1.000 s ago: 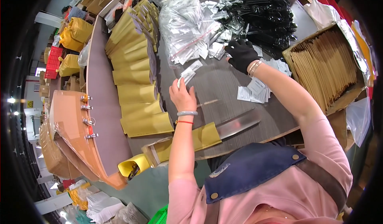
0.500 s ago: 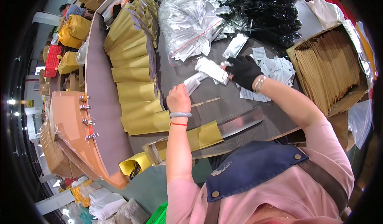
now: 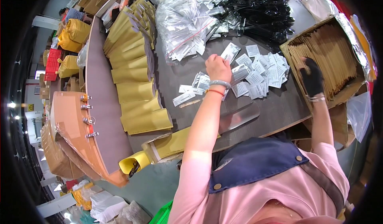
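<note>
My left hand (image 3: 217, 66), bare with bracelets at the wrist, reaches over the dark table (image 3: 275, 108). Its fingers are closed on a small silver packet (image 3: 230, 52). Just right of it lies a spread of white and silver sachets (image 3: 261, 74). My right hand (image 3: 312, 78), in a black glove, is inside the cardboard box (image 3: 351, 94) at the right. Its fingers pinch the top of a brown paper envelope (image 3: 305, 62) in the packed row (image 3: 331, 56).
A clear bag of silver packets (image 3: 179, 28) and a heap of black plastic spoons (image 3: 259, 12) lie at the table's far side. Yellow pouches (image 3: 133, 84) run in an overlapping row along the left. A roll of yellow film (image 3: 133, 164) sits at the near edge.
My right hand has left the sachets in the middle of the table and gone right into the box of envelopes. My left hand has moved farther out, still on a silver packet.
</note>
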A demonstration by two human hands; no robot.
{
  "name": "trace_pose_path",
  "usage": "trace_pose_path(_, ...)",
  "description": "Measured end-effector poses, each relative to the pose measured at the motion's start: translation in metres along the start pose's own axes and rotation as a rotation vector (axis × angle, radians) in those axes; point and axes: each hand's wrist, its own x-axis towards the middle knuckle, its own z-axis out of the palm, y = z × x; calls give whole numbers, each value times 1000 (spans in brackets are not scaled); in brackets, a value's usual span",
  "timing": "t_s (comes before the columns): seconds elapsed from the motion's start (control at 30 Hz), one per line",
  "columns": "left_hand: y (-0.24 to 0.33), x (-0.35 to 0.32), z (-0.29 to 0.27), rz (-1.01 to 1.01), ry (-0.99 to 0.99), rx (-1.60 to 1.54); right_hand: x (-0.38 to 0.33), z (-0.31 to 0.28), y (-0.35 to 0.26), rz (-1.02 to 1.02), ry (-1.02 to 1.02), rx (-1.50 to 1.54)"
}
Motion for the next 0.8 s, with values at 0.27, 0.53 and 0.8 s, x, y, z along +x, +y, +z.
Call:
trace_pose_path(0.27, 35, 31, -1, -317, -500, 387, -36, -78, 140, 468, -224, -573)
trace_pose_path(0.53, 62, -40, -98, -265, -621, -194, -27, -66, 112, 494, -274, -653)
trace_pose_path(0.8, 74, -80, -65, 74, -412, -91, -33, -64, 153, 496, -233, -728)
